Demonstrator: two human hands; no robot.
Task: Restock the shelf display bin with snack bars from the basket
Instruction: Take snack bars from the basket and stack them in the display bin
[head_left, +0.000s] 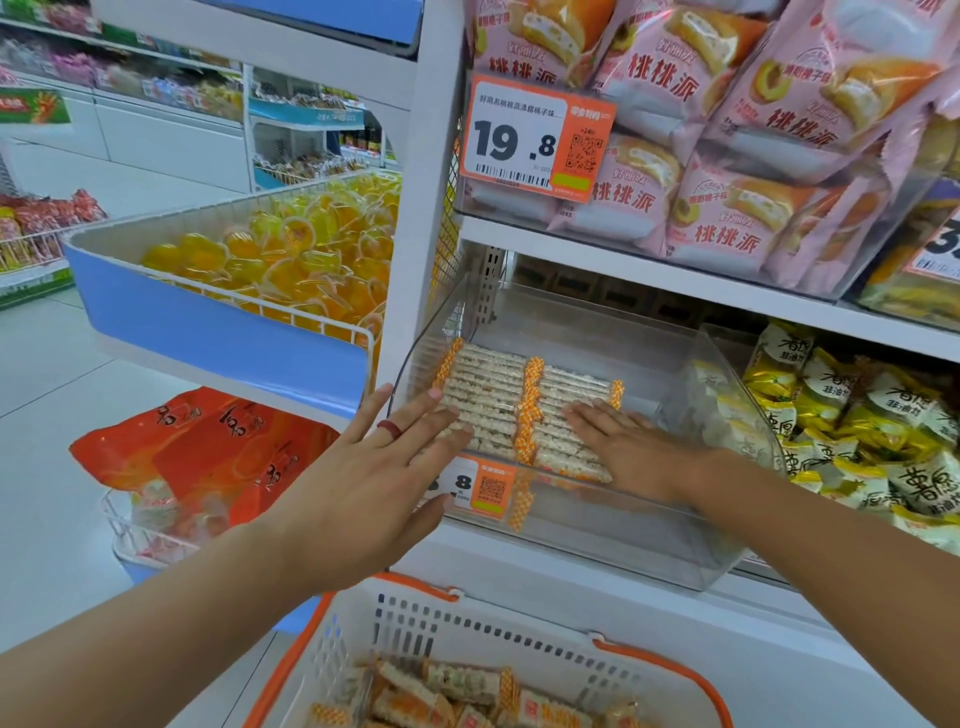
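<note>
- Left hand (374, 467): flat, fingers straight and spread, palm down, forearm reaching forward.
- Right hand (634, 447): flat, fingers straight, palm down, arm extended.

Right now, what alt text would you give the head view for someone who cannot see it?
Both hands, left and right, lie flat on rows of snack bars in a clear shelf display bin. Below, a white-and-orange basket holds more bars.

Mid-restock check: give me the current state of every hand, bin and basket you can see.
Left hand: open, flat on the bars' left rows.
Right hand: open, pressing the right rows.
Display bin: partly filled, back bare.
Snack bars: lying flat in rows.
Basket: still holds loose bars.
</note>
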